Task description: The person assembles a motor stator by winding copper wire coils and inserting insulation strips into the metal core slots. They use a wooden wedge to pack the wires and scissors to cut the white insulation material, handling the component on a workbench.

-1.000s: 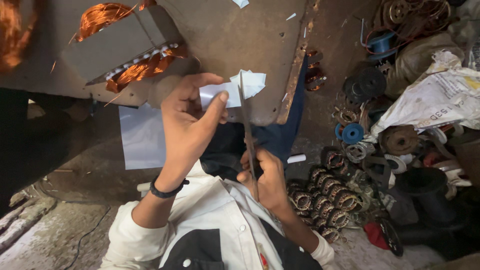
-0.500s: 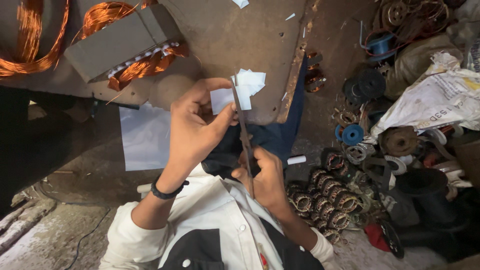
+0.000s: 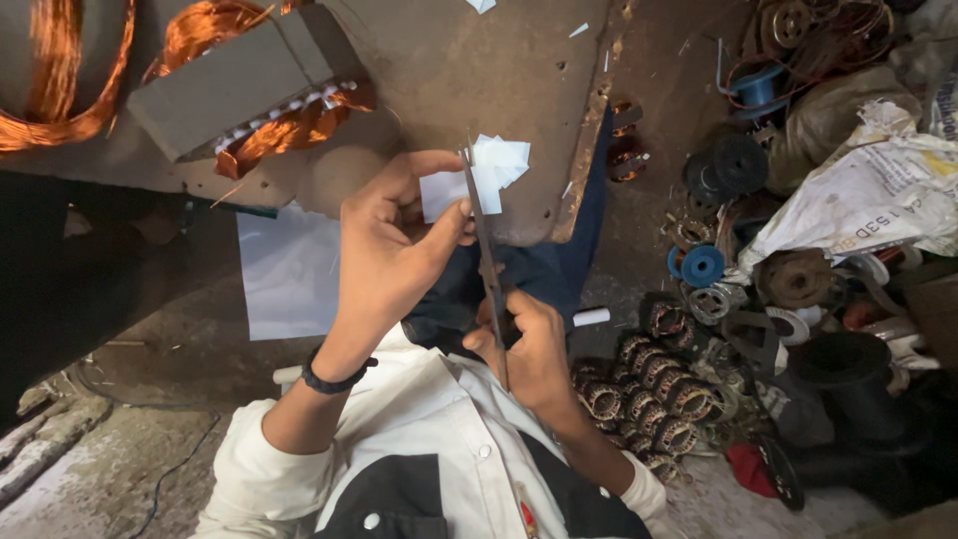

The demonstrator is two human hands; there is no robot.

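A small white paper piece (image 3: 444, 190) is pinched between the thumb and curled fingers of the left hand (image 3: 394, 250), in front of the worn brown table (image 3: 479, 70). Long scissors (image 3: 486, 255) are gripped at the handles by the right hand (image 3: 529, 349), its fingers closed around them, and the blades are laid against the paper's edge. A stator with copper windings (image 3: 249, 90) is seen on the table, and wound rotors (image 3: 659, 384) are heaped on the floor.

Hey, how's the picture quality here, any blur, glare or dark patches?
Head view: sharp on the left hand, white paper piece and scissors; deep shadow at the left edge; copper coils gleam slightly; white sack bright, not blown out; wide-angle bending near corners.
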